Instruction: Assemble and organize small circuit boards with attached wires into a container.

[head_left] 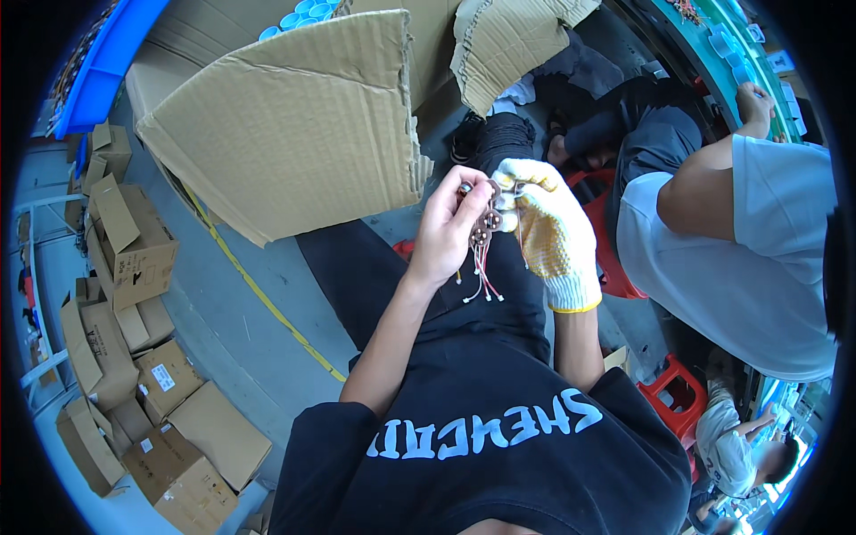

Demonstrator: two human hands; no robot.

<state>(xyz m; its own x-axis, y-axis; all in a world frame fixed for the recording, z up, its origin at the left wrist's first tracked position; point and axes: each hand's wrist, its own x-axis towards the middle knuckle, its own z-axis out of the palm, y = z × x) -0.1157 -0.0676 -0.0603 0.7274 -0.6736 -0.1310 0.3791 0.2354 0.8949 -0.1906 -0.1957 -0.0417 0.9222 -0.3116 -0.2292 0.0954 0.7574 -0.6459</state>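
Note:
My bare left hand (443, 234) is closed around a bunch of small round brown parts (482, 234) with shiny metal spots. Thin red and white wires (481, 278) hang from the bunch, ending in small white plugs. Close beside it, my right hand (557, 234) wears a white knitted glove with yellow dots and a yellow cuff edge. Its fingers are curled in a pinch at the bunch's right side, and a thin wire (522, 242) hangs down from them. Exactly what its fingertips grip is hidden. Both hands are above my lap.
A large open cardboard box (294, 134) stands ahead on the left, with light-blue round pieces (308, 13) behind its flap. Cardboard boxes (143, 245) line the left side. A co-worker in a white shirt (713, 259) sits close on my right at a green workbench (713, 53). Red stools (673, 392) stand nearby.

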